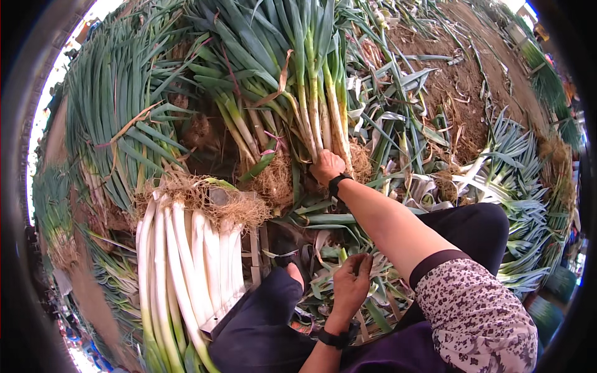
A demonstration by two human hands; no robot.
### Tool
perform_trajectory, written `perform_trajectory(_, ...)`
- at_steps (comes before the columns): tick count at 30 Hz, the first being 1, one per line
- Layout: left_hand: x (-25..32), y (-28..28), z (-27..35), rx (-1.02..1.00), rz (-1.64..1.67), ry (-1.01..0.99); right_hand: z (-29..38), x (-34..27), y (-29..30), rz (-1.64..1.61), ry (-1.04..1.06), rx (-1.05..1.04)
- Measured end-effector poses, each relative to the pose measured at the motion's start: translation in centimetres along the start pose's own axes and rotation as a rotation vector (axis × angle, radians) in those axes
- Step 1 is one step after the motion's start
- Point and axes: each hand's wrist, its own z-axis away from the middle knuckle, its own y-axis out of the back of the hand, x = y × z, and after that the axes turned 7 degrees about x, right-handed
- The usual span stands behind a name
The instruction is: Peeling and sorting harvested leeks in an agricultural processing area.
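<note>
My right hand point(328, 167) is closed around the lower stem of a leek point(315, 116), just above the roots in a standing bunch. The hand hides the gripped part, so I cannot tell how many stems are in it. My left hand point(350, 282) hangs loosely curled between my knees, with a gap between thumb and fingers and nothing seen in it. To the left, a pile of cleaned white leeks point(186, 261) lies on a metal rack point(224, 314), roots point(210, 200) at the far end and green parts towards me.
Tied leek bunches point(116, 93) with green tops stand at the back left. Stripped leaves point(410, 196) litter the ground around my legs. More leeks point(517, 186) lie in a heap at the right. Bare soil point(466, 84) shows at the back right.
</note>
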Motion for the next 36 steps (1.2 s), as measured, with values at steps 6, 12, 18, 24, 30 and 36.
perform_trajectory(6, 0.1, 1.0, -1.6, 0.080, 0.001, -0.144, 2.1, 1.3, 3.5, -0.142, -0.106, 0.066)
perform_trajectory(12, 0.9, 3.0, -5.3, 0.157, 0.198, -0.193, 3.1, 4.7, 9.1, -0.038, 0.355, -0.140)
perform_trajectory(18, 3.8, -0.9, -14.1, 0.019, 0.232, -0.427, 2.9, 9.7, 11.9, -0.413, 0.545, -0.259)
perform_trajectory(24, 1.2, -2.7, -14.5, 0.320, -0.320, -0.606, 7.0, 7.7, 15.1, -0.369, 1.059, 0.111)
perform_trajectory(30, 3.6, -0.3, -7.4, -0.041, 0.277, -0.017, 7.0, 10.5, 14.9, -0.002, 0.297, 0.036)
perform_trajectory(36, 0.5, -2.1, 4.3, -0.503, 0.015, 0.016, 9.0, 3.2, 20.4, -1.288, -0.251, -0.265)
